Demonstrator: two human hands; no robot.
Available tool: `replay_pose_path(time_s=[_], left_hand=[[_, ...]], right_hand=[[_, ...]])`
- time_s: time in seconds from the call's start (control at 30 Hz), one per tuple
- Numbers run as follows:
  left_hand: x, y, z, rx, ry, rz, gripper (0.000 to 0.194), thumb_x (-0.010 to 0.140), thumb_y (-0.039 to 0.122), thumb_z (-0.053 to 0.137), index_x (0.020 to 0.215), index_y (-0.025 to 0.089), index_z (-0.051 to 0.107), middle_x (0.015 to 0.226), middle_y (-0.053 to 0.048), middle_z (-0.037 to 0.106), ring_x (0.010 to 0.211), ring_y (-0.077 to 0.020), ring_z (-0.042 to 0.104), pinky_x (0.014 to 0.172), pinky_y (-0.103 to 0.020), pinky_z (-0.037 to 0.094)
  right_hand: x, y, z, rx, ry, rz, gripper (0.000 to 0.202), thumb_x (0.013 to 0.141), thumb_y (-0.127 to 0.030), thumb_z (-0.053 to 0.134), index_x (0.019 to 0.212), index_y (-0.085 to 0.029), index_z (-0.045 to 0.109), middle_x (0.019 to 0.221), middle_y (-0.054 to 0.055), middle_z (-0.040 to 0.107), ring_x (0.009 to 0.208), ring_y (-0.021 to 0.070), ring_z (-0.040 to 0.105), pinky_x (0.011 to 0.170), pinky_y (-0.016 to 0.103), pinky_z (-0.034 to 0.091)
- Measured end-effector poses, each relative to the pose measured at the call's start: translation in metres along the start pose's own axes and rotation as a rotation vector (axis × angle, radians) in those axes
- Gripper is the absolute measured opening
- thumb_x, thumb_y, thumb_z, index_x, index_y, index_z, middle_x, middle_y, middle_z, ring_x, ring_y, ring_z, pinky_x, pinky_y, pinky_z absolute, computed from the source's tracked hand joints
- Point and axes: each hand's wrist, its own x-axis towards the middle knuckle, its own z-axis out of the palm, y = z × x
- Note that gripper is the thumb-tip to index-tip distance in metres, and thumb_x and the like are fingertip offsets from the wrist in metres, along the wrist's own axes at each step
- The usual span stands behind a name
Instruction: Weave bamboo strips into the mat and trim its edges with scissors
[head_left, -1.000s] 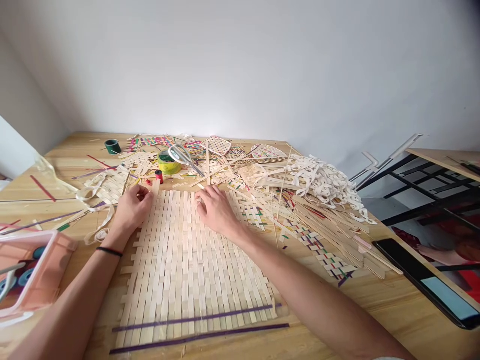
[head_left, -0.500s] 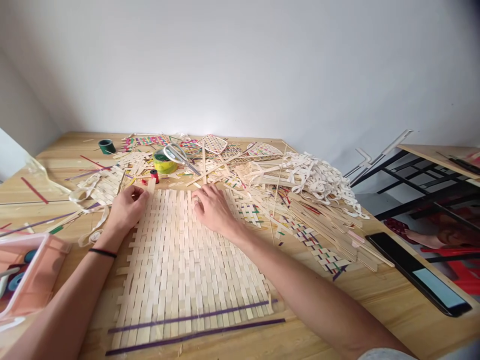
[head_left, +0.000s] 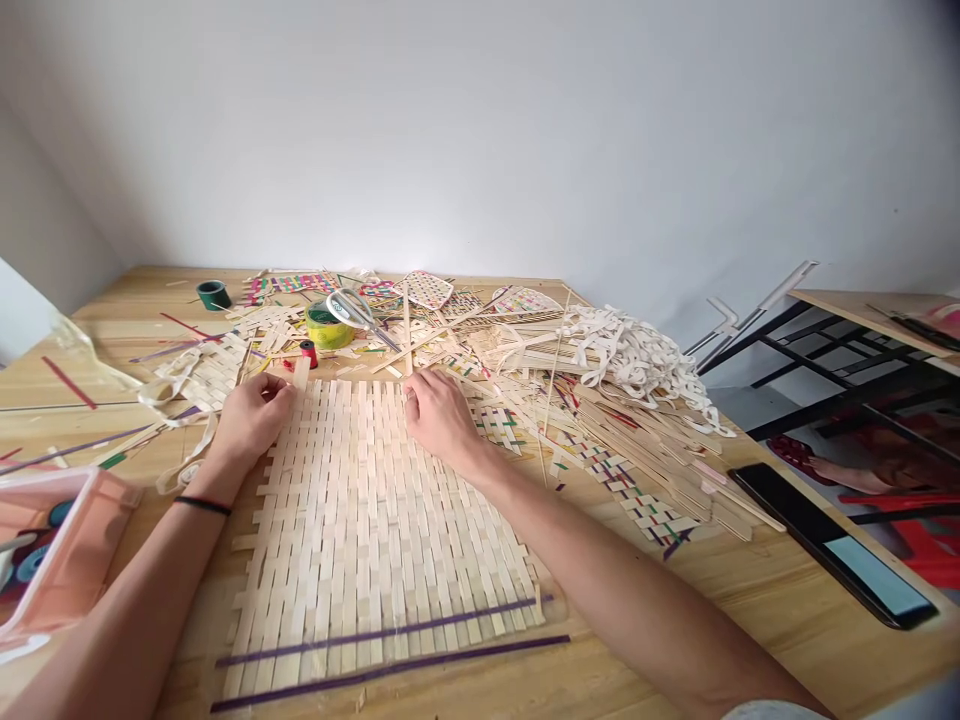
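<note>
Both hands at the far edge of a woven strip mat (head_left: 375, 520) lying mid-table (head_left: 750, 600).
The left hand (head_left: 251, 420) stays curled at the mat's far-left corner; the right hand (head_left: 442, 420) has slid rightward along that edge, fingers bent onto the strips, suggesting work advancing across the row. Scissors (head_left: 360, 315) lie beyond.

A craft workroom, plain and makeshift. A wooden table (head_left: 787, 610) against a bare white wall (head_left: 480, 130) is strewn with pale weaving strips (head_left: 637, 430), a half-woven mat (head_left: 375, 520), small woven fans (head_left: 429, 288), scissors (head_left: 358, 312), tape rolls (head_left: 324, 326) and a thread spool (head_left: 308, 351). A second table (head_left: 877, 310) on a black metal frame stands beside it.
</note>
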Motion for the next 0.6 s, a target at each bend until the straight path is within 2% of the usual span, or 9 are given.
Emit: replay_pose_path(time_s=[0.33, 0.6], left_hand=[[0.0044, -0.0099, 0.0037, -0.078, -0.021, 0.007, 0.024, 0.075, 0.046, 0.063, 0.081, 0.023, 0.066, 0.054, 0.003, 0.05, 0.056, -0.0211, 0.049, 0.056, -0.034, 0.036], [0.0021, -0.0062, 0.0022, -0.068, -0.006, -0.005, 0.024, 0.075, 0.046, 0.063, 0.078, 0.023, 0.067, 0.055, 0.002, 0.053, 0.058, -0.021, 0.05, 0.057, -0.034, 0.037]], right_hand=[[0.0016, 0.0025, 0.0017, 0.007, 0.021, -0.014, 0.022, 0.092, -0.007, 0.047, 0.097, -0.017, 0.065, 0.101, 0.012, 0.071, 0.095, 0.0273, 0.061, 0.092, 0.042, 0.046], [0.0004, 0.0041, 0.0014, 0.032, 0.004, -0.007, 0.022, 0.093, -0.009, 0.047, 0.1, -0.018, 0.066, 0.106, 0.013, 0.068, 0.1, 0.0277, 0.058, 0.093, 0.042, 0.045]])
